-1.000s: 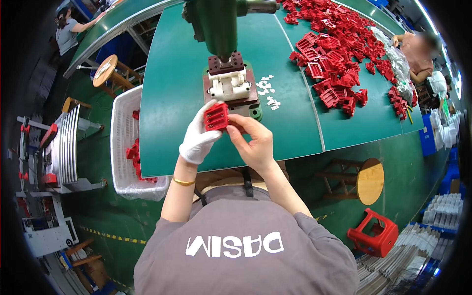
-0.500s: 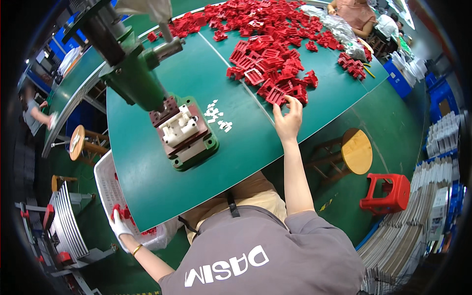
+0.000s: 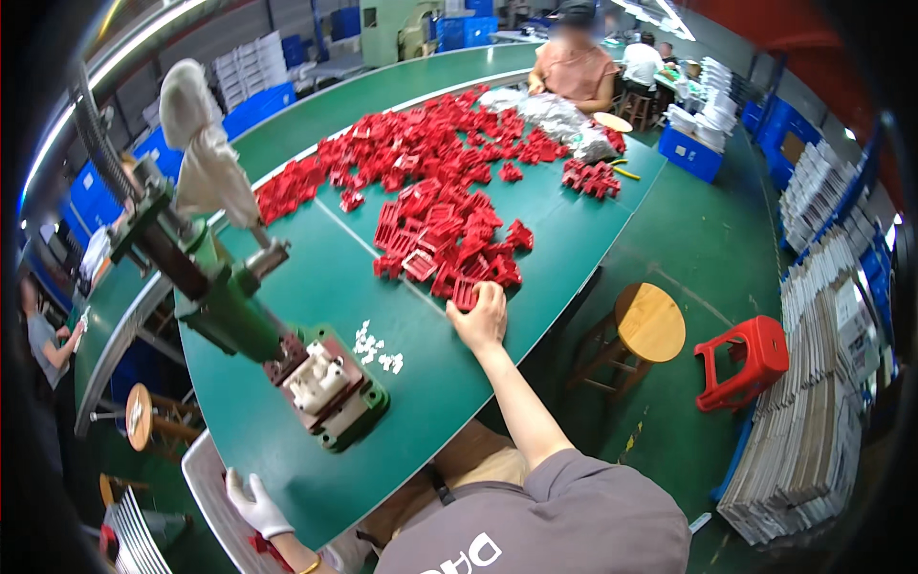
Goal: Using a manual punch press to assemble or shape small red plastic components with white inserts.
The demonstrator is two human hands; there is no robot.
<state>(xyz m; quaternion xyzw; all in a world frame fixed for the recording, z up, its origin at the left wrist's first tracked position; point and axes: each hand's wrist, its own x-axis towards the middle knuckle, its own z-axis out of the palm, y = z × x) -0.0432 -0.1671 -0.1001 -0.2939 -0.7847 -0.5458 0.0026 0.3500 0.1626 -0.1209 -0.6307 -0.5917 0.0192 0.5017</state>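
My bare right hand (image 3: 481, 323) is at the near end of a heap of red plastic parts (image 3: 421, 225). Its thumb and fingers close around one slotted red plastic part (image 3: 465, 294) on the green table. My left hand (image 3: 256, 507), in a white glove, is by the table's near left edge, above a white basket (image 3: 203, 483). Its fingers are apart with nothing in them. Between the hands stands a green hand press (image 3: 225, 311), with a white fixture block (image 3: 317, 381) on its base. Small white pieces (image 3: 375, 349) lie scattered beside it.
A wooden stool (image 3: 650, 322) and a red plastic stool (image 3: 744, 362) stand right of the table. Stacked cardboard (image 3: 813, 402) lines the far right. Clear plastic bags (image 3: 559, 120) lie before a co-worker at the table's far end. A cloth-wrapped lever (image 3: 206, 153) rises from the press.
The view has tilted up, showing more of the far room. My right hand has closed on a red part. My left hand has come up from the red parts in the basket, fingers spread.
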